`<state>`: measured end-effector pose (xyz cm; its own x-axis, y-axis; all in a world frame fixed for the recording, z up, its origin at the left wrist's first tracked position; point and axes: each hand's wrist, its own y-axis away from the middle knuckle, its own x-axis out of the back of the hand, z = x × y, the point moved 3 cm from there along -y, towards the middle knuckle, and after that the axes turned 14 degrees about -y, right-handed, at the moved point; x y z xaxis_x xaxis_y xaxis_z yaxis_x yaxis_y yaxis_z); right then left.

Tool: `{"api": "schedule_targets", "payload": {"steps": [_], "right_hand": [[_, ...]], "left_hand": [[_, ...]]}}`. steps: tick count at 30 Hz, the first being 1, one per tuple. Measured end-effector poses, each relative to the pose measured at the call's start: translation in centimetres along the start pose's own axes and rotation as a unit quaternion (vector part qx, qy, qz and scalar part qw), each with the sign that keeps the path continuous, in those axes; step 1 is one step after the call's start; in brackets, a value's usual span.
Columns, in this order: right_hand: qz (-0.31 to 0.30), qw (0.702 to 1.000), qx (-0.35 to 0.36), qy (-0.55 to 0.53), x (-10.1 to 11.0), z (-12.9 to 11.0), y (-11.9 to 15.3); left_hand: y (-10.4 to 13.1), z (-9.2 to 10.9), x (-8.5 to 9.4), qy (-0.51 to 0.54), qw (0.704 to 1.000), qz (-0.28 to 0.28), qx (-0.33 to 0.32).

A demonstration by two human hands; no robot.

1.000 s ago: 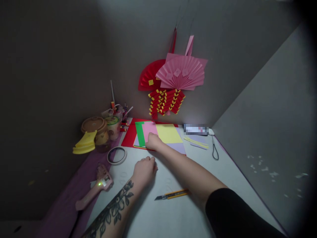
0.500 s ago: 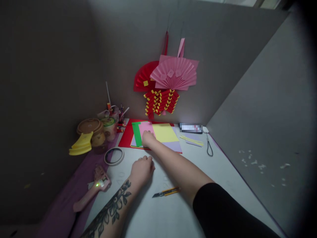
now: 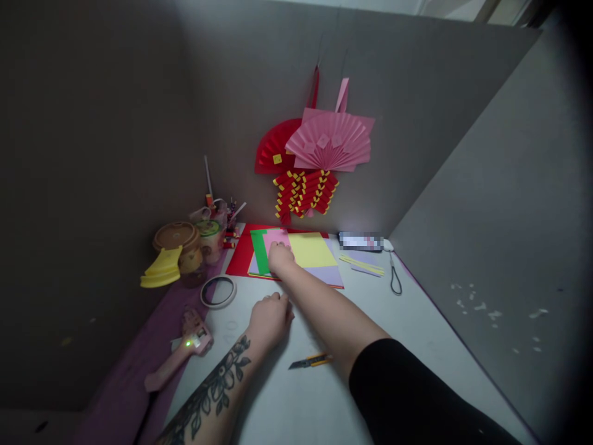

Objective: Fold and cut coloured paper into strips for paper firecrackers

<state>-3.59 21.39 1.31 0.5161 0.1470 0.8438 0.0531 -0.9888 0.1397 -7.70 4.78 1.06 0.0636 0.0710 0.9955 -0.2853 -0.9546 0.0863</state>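
Note:
My right hand [image 3: 281, 258] reaches forward onto the colored papers, its fingers curled over the pink sheet [image 3: 274, 235]; what it grips, if anything, is hidden. Around it are a green sheet [image 3: 260, 254], a yellow sheet [image 3: 314, 250], a lilac sheet [image 3: 324, 275] and a red sheet [image 3: 238, 256] at the left. Closer to me, my left hand [image 3: 271, 318] rests closed on the white table, just in front of the papers; the inside of its fingers cannot be seen. A yellow utility knife [image 3: 310, 361] lies near my right forearm.
On the left are a tape roll [image 3: 218, 292], a pink glue gun [image 3: 183, 355], a brown lidded container [image 3: 178, 241] and yellow folded paper [image 3: 162, 267]. At the right lie a phone [image 3: 360, 241] and yellow strips [image 3: 364, 264]. Paper fans [image 3: 331, 141] hang at the back.
The view has shifted slightly, moving the whole scene a little to the right. Both hands stay in nearly the same places; my right forearm now covers more of the knife's end.

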Motion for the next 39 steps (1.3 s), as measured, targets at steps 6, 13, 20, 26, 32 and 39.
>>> {"api": "schedule_targets", "payload": {"steps": [6, 13, 20, 26, 32, 39], "right_hand": [[0.049, 0.995, 0.034, -0.085, 2.8, 0.0, 0.5], [0.123, 0.949, 0.111, -0.27, 8.5, 4.9, 3.5], [0.15, 0.892, 0.011, -0.425, 5.8, 16.6, 6.3], [0.241, 0.89, 0.132, -0.364, 7.7, 14.3, 7.4], [0.044, 0.876, 0.365, -0.312, 3.6, -1.4, 6.5], [-0.011, 0.882, 0.334, -0.332, -2.8, -12.9, 0.0]], "left_hand": [[0.2, 0.1, 0.3, 0.001, 1.0, 0.016, -0.002], [-0.2, -1.0, 1.2, 0.088, 0.987, 0.118, 0.07], [-0.4, -0.5, 0.5, 0.085, 0.989, 0.109, 0.053], [-0.9, 0.5, -0.7, 0.073, 0.991, 0.109, 0.028], [-1.8, 0.6, -1.4, 0.104, 0.988, 0.114, 0.026], [-2.0, 0.2, -2.2, 0.177, 0.968, 0.172, -0.038]]}}
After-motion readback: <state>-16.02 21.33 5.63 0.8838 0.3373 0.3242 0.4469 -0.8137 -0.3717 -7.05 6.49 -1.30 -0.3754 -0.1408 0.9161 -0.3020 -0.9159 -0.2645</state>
